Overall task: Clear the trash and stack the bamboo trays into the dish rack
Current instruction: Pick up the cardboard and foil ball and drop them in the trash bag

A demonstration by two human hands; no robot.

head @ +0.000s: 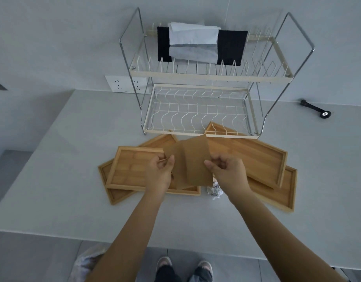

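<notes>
Brown paper (190,162): a creased sheet held up above the trays, between both hands; its top edge reaches almost to the front rail of the rack
Left hand (160,174): thumb and fingers pinched on the sheet's left edge
Right hand (229,171): thumb and fingers pinched on the sheet's right edge
Bamboo trays: a loose overlapping pile on the grey counter (63,169) just in front of the rack; one tray on the left (132,166) lies tilted on another; a long tray on the right (257,154) lies on one beneath it (285,190); the far corner of a tray pokes under the rack's lower shelf
Foil ball (215,192): crumpled, on the counter beside the right wrist, touching the tray pile
Dish rack (198,110): two wire shelves, upright against the wall; lower shelf bare of dishes; black cloth (232,46) and white cloth (193,43) draped over the upper shelf
Black tool (316,108): on the counter, well to the right of the rack
Plastic bag (88,263): on the floor below the counter edge, left of the person's shoes; contents cannot be told
</notes>
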